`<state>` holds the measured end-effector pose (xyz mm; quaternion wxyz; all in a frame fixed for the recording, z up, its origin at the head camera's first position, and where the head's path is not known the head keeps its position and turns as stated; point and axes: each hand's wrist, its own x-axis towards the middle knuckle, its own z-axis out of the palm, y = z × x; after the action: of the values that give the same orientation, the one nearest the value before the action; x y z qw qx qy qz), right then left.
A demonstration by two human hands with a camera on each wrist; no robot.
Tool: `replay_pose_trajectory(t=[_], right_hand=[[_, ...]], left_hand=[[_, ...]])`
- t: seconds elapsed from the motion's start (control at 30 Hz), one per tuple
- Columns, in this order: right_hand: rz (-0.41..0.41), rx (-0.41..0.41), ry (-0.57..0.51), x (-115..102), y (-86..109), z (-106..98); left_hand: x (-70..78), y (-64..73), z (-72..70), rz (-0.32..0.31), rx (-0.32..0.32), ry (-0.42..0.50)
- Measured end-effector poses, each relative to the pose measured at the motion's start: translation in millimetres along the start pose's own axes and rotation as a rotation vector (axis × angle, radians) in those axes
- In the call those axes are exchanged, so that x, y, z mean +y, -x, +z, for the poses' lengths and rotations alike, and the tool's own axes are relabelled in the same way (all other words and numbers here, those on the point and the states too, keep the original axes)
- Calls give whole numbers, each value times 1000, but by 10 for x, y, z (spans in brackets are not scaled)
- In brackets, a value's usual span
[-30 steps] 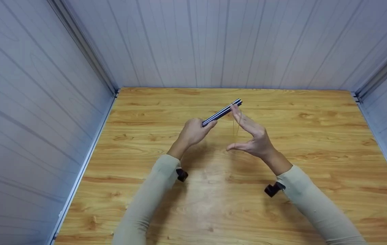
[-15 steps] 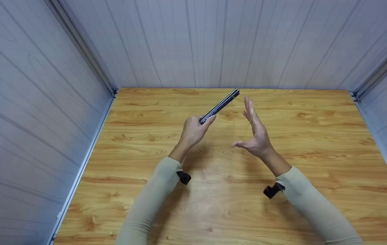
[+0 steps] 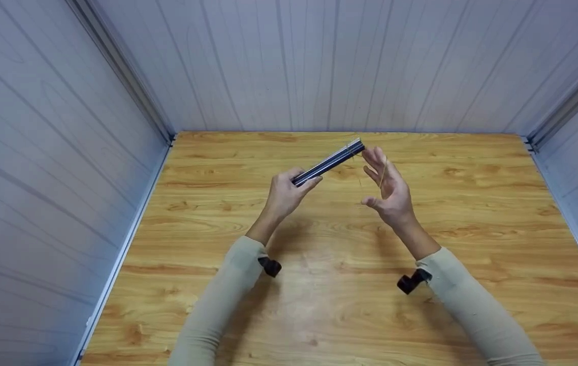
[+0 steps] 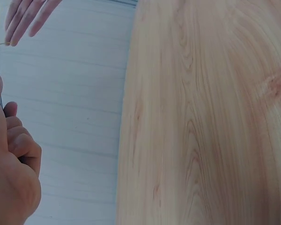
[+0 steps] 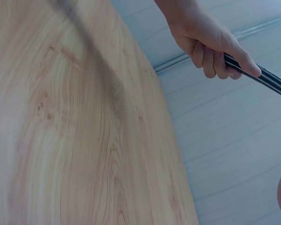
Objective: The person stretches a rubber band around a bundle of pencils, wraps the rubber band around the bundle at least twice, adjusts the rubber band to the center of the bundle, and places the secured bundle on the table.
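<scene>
A bundle of slim, dark, pencil-like sticks (image 3: 327,166) with pale stripes slants up to the right above the table. My left hand (image 3: 284,195) grips its lower end, with the thumb along the top. Near the upper end, a thin yellowish rubber band (image 3: 351,150) crosses the sticks. My right hand (image 3: 394,195) is beside that end, fingers extended and thumb apart, with a strand of the band (image 3: 383,174) across its fingers. In the left wrist view, the band (image 4: 1,44) reaches from the sticks to the right fingertips (image 4: 13,41). How the band loops is too fine to tell.
Below both hands lies a wood-grain table (image 3: 314,305). Pale panel walls (image 3: 289,66) enclose it at the back and both sides. A small black camera (image 3: 270,267) sits at the left wrist, another camera (image 3: 413,281) at the right.
My right hand first drew away from the bundle's upper end to the right, then its fingertips came back close to it. The bundle tilted steeper, then flatter again, still in the left hand.
</scene>
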<state>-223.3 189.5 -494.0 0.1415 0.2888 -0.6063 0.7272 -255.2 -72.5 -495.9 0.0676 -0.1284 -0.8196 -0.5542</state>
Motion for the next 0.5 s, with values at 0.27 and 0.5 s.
replay_pose_trajectory(t=[0.27,0.5], right_hand=[[79,49,-60,48,2,-83],[112,21,-1,58,-6,-183]], left_hand=[[-21,19,-102,126,-50,-126],[-14,36,-213,351,-109,-335]])
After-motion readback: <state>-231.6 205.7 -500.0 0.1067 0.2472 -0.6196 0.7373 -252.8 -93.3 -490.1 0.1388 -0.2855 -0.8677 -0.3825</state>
